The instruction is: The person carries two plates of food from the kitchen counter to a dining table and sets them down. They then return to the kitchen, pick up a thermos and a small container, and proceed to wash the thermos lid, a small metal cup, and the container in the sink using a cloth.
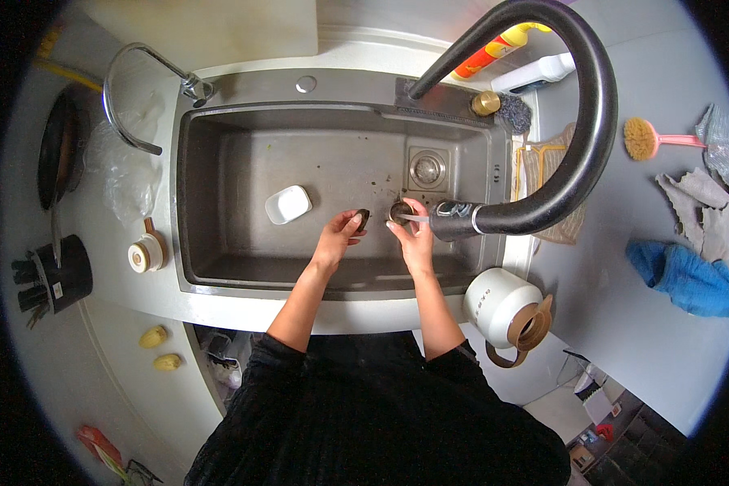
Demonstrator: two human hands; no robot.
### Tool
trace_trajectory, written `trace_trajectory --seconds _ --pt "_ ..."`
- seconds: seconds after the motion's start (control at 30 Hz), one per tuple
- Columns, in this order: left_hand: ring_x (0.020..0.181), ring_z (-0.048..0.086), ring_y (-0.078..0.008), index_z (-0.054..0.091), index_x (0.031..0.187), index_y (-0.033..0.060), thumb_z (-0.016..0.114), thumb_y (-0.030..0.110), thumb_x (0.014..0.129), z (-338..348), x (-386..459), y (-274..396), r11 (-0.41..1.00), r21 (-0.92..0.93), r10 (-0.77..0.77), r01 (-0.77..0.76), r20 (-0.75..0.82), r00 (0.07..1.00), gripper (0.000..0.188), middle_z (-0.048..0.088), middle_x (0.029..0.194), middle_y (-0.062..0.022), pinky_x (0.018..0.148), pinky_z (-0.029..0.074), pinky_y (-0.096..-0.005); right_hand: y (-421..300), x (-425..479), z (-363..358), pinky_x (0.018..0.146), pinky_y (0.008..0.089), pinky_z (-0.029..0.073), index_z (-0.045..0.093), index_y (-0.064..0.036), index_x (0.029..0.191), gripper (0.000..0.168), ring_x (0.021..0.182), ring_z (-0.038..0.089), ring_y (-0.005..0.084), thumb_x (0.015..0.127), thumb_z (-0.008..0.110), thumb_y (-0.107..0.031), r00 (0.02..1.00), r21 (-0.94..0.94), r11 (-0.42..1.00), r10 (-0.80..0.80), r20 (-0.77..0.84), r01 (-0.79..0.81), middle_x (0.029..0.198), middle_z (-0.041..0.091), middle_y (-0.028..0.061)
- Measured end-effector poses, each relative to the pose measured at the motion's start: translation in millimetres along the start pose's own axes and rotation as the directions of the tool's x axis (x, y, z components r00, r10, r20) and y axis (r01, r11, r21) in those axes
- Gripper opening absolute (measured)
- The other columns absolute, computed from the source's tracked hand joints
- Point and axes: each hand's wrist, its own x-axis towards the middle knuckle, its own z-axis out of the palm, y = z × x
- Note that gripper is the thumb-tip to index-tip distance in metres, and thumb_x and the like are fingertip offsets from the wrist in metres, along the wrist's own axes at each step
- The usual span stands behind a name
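Note:
Over the dark grey sink basin [316, 243], my left hand [338, 234] pinches a small dark brown item [362, 220], perhaps a piece of mushroom. My right hand [414, 237] holds a small round dark cup-like item [400, 212] by its rim, just below the drain. A thin stream of water from the black gooseneck faucet [455, 220] runs into it. Dark crumbs lie on the basin floor around the drain strainer [427, 170]. Left of my hands, a small white plastic container [288, 205] rests in the basin.
A chrome tap [197, 88] stands at the sink's back left. A white thermos jug [501, 307] is near the front right corner, its lid [146, 254] apparently on the left counter. Bottles [489, 54], a scourer [514, 114], a pink-handled brush [641, 138] and a blue cloth [683, 276] lie rightward.

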Motion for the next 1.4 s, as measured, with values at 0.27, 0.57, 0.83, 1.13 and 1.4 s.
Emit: trace_trajectory --seconds 0.27,0.57,0.83,1.13,1.4 --pt "0.102 0.07 -0.0183 0.056 0.14 0.0058 0.06 0.039 0.107 17.5 6.8 -0.3 0.991 -0.118 -0.051 0.058 0.063 0.997 0.047 0.07 0.122 -0.0062 0.087 0.052 -0.0338 6.1 -3.1 -17.4 0.094 0.0455 0.055 0.053 -0.017 0.144 0.048 0.116 0.064 0.0218 0.098 0.068 -0.018 0.864 0.502 0.751 0.503 -0.013 -0.429 0.129 0.063 0.0042" --pt "0.1 0.071 -0.0237 0.057 0.133 0.0063 0.046 0.033 0.112 57.8 21.4 -4.7 0.868 -0.423 -0.128 0.26 0.315 0.94 0.036 0.068 0.123 -0.0099 0.078 0.053 -0.0343 26.3 -8.7 -49.1 0.065 0.0413 0.056 0.063 -0.013 0.119 0.047 0.083 0.067 0.0252 0.102 0.054 -0.056 0.725 0.677 0.508 0.687 0.055 -0.533 0.103 0.07 0.0077" --pt "0.097 0.067 -0.0217 0.06 0.128 0.0088 0.045 0.042 0.112 79.7 24.7 6.4 0.888 -0.353 -0.206 0.295 0.268 0.941 0.04 0.069 0.116 -0.0083 0.079 0.05 -0.0347 29.2 -9.5 -62.9 0.064 0.0398 0.056 0.064 -0.011 0.118 0.049 0.079 0.067 0.0254 0.105 0.048 -0.056 0.726 0.741 0.409 0.67 0.152 -0.533 0.098 0.071 0.0093" --pt "0.099 0.067 -0.0178 0.064 0.128 0.0108 0.048 0.05 0.109 38.4 28.7 -1.9 0.937 -0.327 -0.117 0.126 0.047 0.992 0.046 0.072 0.114 -0.0039 0.085 0.048 -0.0367 9.1 5.6 -25.9 0.072 0.0406 0.059 0.06 -0.003 0.128 0.054 0.09 0.07 0.0315 0.104 0.053 -0.051 0.742 0.776 0.281 0.584 0.329 -0.565 0.114 0.072 0.0197" --pt "0.095 0.068 -0.0172 0.064 0.127 0.011 0.051 0.052 0.107 8.1 16.2 -9.8 0.92 -0.376 -0.114 0.112 0.017 0.993 0.047 0.073 0.113 -0.0036 0.081 0.049 -0.0347 -11.2 15.7 -7.1 0.078 0.0424 0.056 0.062 0.003 0.123 0.06 0.088 0.065 0.0294 0.104 0.05 -0.053 0.718 0.797 0.169 0.568 0.402 -0.58 0.103 0.069 0.0175"
